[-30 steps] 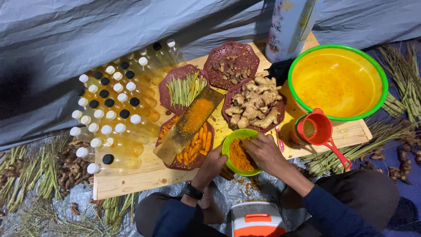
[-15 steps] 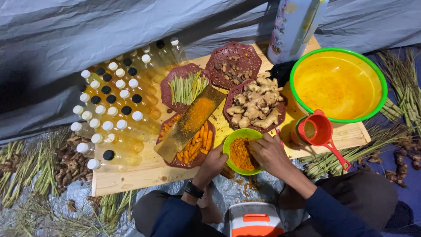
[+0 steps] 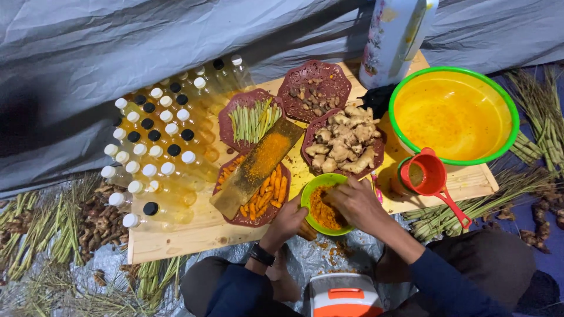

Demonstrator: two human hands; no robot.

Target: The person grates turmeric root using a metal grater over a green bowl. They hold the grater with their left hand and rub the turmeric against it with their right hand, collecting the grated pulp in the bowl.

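Grey tarpaulin backs a wooden board [image 3: 194,235] laid on the ground. Head view: clear plastic bottles [image 3: 158,152] with white and black caps stand in rows at far left. A tall white printed container [image 3: 393,35] stands far right. Dark red scalloped plates hold green stalks [image 3: 252,120], pale ginger pieces [image 3: 343,144] and orange turmeric roots [image 3: 273,191]. A small green bowl [image 3: 314,191] of orange pulp sits at the near edge. The left hand [image 3: 291,220] grips its rim. The right hand [image 3: 355,202] curls inside, apparently pressing pulp. A red strainer [image 3: 432,176] lies right, beside a large green-rimmed basin [image 3: 452,114].
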